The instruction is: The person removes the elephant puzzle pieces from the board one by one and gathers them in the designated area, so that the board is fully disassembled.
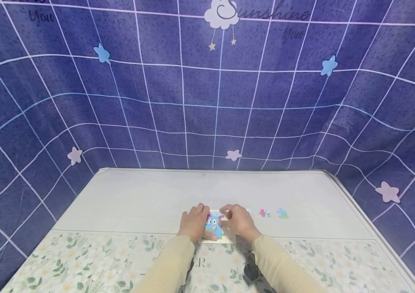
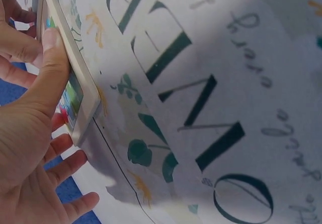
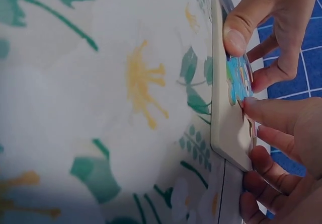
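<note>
A small cream-framed puzzle board (image 1: 217, 239) with a blue bird picture lies on the table near its front. My left hand (image 1: 194, 221) holds the board's left side. Its thumb (image 2: 53, 63) lies along the near rim of the board (image 2: 85, 100), a finger is bent onto the picture, and the other fingers spread beside it. My right hand (image 1: 239, 221) rests on the right side. One fingertip (image 3: 250, 104) touches the picture on the board (image 3: 224, 118). I see no loose piece between its fingers.
Three loose puzzle pieces (image 1: 265, 213) lie in a row just right of my hands. The table carries a white cloth (image 1: 149, 195) at the back and a floral cloth (image 1: 83, 260) in front. A blue grid-patterned backdrop (image 1: 193, 101) rises behind and beside it.
</note>
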`<state>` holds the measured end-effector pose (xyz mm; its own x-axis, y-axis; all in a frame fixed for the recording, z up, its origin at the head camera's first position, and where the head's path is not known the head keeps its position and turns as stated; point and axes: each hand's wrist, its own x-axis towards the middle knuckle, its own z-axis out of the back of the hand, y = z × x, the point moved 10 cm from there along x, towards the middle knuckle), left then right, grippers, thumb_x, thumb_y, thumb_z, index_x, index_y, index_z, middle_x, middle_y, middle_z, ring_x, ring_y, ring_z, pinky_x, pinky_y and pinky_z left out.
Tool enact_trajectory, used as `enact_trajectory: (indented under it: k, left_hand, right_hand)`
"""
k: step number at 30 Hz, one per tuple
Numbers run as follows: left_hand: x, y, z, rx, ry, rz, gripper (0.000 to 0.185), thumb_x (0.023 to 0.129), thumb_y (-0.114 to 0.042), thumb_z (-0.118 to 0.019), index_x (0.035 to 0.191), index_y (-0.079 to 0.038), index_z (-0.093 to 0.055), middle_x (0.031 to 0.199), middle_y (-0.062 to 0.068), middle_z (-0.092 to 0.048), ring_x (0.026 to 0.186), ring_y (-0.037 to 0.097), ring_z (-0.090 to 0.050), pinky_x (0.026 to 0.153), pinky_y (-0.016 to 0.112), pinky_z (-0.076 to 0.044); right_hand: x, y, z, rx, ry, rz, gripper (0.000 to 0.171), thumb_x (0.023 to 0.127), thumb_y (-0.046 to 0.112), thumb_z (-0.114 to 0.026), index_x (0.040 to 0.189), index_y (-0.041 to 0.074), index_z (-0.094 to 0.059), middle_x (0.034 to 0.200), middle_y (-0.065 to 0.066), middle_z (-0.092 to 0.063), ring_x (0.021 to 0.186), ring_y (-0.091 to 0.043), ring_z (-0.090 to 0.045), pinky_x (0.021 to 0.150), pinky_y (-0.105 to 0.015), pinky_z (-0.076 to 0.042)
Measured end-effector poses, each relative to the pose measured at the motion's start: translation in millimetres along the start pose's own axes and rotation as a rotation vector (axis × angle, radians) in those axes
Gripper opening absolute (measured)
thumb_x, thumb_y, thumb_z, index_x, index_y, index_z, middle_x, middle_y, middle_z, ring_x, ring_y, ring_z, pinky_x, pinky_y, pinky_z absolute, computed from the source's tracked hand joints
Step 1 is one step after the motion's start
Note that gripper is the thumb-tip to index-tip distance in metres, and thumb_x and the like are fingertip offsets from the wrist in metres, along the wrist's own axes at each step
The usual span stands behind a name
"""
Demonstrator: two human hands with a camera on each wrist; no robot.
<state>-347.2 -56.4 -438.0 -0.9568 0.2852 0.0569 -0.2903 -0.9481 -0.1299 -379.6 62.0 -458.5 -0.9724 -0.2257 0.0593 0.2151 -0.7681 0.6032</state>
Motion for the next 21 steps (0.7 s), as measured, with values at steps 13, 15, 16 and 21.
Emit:
enact_trajectory:
  k: [13,15,16,21]
  left_hand:
    - [2.1,0.2,-1.6,0.004,-0.005,0.008,0.079,0.061,-0.056,-0.088,0.117,-0.009,-0.056,0.109,0.004,-0.054,0.1,0.025,-0.057,0.088,0.047,-0.055]
    - [2.3,0.5,-2.2,0.002,-0.004,0.009,0.079,0.061,-0.056,-0.087,0.116,-0.01,-0.056,0.109,0.003,-0.053,0.1,0.025,-0.056,0.088,0.047,-0.054]
    - [2.4,0.7,-2.4,0.002,-0.003,0.01,0.079,0.061,-0.056,-0.087,0.116,-0.01,-0.056,0.109,0.003,-0.053,0.1,0.025,-0.056,0.088,0.047,-0.054]
    - [3.5,1.8,-4.1,-0.006,-0.009,0.007,0.079,0.061,-0.056,-0.088,0.117,-0.009,-0.056,0.11,0.004,-0.053,0.1,0.025,-0.056,0.087,0.047,-0.054]
  right_hand:
    - [4.7,3.4,3.9,0.039,-0.015,0.026,0.035,0.077,0.009,-0.087,0.107,0.012,-0.071,0.084,-0.002,-0.06,0.076,-0.017,-0.055,0.07,-0.036,-0.052]
    - [4.5,4.3,3.9,0.048,-0.016,0.029,0.029,0.076,0.008,-0.087,0.1,0.013,-0.072,0.084,-0.002,-0.059,0.076,-0.017,-0.055,0.071,-0.038,-0.051]
    - [4.4,4.7,3.8,0.047,-0.016,0.031,0.028,0.076,0.007,-0.087,0.098,0.014,-0.072,0.084,-0.002,-0.059,0.076,-0.017,-0.055,0.071,-0.038,-0.051]
    - [3.2,5.7,4.3,0.054,-0.025,0.045,0.034,0.081,0.009,-0.084,0.112,0.01,-0.072,0.084,-0.003,-0.059,0.075,-0.017,-0.055,0.07,-0.038,-0.051]
